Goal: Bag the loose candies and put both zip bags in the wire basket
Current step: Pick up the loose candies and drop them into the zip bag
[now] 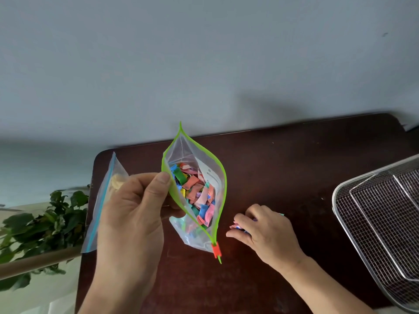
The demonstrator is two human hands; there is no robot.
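Gathering loose wrapped candies (238, 226) under curled fingers, the right hand (264, 232) lies at four o'clock from the green-rimmed zip bag (197, 191), whose gaping mouth the left hand (136, 207) pinches open, long axis twelve-to-six.

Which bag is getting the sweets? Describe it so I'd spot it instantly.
On the dark wooden table, left of the wire basket, the left hand holds open a clear bag. It has a green zip rim, a red slider and colourful candies; its neighbour is blue-edged.
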